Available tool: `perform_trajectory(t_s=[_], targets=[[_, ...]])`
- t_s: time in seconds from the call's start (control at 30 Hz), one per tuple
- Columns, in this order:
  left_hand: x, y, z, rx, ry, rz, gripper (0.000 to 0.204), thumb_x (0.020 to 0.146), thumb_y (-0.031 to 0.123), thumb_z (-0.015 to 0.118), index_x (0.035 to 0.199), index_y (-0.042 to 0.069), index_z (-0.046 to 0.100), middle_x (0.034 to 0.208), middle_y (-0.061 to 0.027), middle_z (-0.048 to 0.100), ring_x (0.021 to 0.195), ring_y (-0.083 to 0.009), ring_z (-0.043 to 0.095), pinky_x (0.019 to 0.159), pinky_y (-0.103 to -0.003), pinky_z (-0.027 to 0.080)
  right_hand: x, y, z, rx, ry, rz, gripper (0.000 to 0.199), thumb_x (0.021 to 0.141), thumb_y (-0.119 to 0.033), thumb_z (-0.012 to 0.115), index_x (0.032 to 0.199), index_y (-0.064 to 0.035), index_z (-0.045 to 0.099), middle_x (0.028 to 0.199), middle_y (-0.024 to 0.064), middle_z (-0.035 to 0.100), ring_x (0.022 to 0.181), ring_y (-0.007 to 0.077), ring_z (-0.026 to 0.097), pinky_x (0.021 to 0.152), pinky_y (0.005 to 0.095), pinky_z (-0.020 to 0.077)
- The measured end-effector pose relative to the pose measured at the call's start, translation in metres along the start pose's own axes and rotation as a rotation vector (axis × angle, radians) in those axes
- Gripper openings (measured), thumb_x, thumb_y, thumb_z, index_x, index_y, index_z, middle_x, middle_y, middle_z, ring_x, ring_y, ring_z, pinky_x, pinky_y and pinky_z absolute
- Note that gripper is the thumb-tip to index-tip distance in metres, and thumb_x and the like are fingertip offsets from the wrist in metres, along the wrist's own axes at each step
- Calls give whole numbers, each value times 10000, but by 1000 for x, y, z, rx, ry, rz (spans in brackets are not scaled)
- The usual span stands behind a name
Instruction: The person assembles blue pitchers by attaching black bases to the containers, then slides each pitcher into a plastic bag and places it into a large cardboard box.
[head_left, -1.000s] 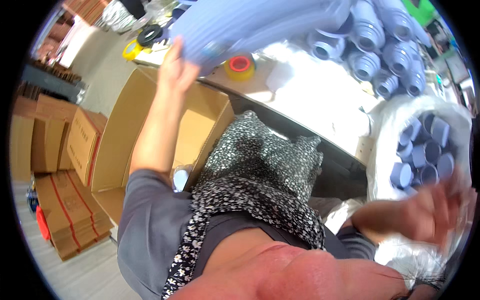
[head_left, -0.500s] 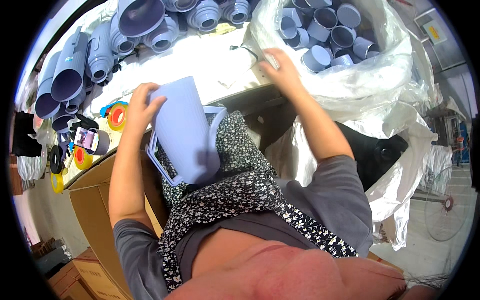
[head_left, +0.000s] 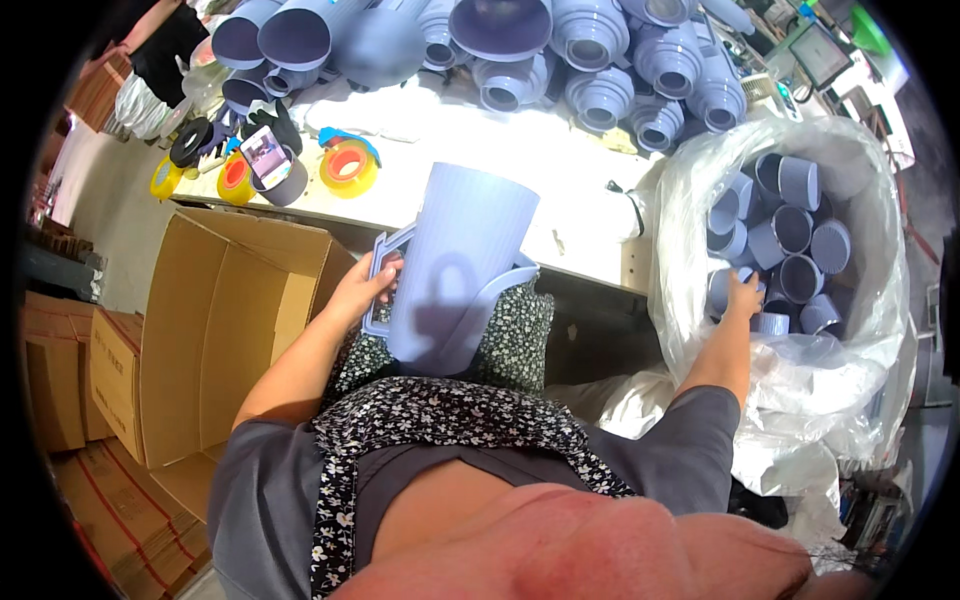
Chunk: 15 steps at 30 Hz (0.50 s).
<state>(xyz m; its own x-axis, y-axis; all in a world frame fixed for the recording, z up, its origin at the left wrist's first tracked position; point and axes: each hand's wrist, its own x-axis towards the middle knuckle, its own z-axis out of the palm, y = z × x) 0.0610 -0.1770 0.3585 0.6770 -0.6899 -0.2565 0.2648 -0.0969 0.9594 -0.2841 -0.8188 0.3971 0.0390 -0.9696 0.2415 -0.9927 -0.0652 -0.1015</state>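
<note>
Our right hand (head_left: 745, 295) reaches into the large translucent plastic bag (head_left: 682, 230) at the right of the frame. Our left hand (head_left: 368, 290) grasps the tall, ribbed, pale-blue plastic jug (head_left: 465, 260) at centre frame by its slim angular handle (head_left: 396, 239). We judge the jug light, stiff and rather slippery, making that handle its surest hold. Our right fingers meet a short, round, pale-blue plastic cup (head_left: 717, 290), likely lighter, best pinched by its wall; whether they grip it, we cannot tell.
</note>
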Motion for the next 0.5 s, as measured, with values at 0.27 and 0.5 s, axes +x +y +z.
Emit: perform_trajectory(t_s=[0.27, 0.5], targets=[[38, 30, 4, -649, 160, -310, 309, 925, 359, 512, 812, 73, 484, 863, -89, 599, 511, -61, 488, 389, -180, 420, -204, -80, -150, 1198, 155, -659, 821, 753, -361, 699, 1385, -13, 308, 1399, 174, 326, 1295, 288, 309, 1066, 375, 231], [46, 50, 37, -913, 12, -314, 301, 916, 359, 520, 820, 74, 504, 708, -42, 507, 562, -124, 499, 461, -218, 443, -421, -85, -101, 1228, -101, -1176, 1009, 577, -444, 823, 1366, -37, 342, 1443, 258, 118, 1319, 441, 168, 1035, 543, 203]])
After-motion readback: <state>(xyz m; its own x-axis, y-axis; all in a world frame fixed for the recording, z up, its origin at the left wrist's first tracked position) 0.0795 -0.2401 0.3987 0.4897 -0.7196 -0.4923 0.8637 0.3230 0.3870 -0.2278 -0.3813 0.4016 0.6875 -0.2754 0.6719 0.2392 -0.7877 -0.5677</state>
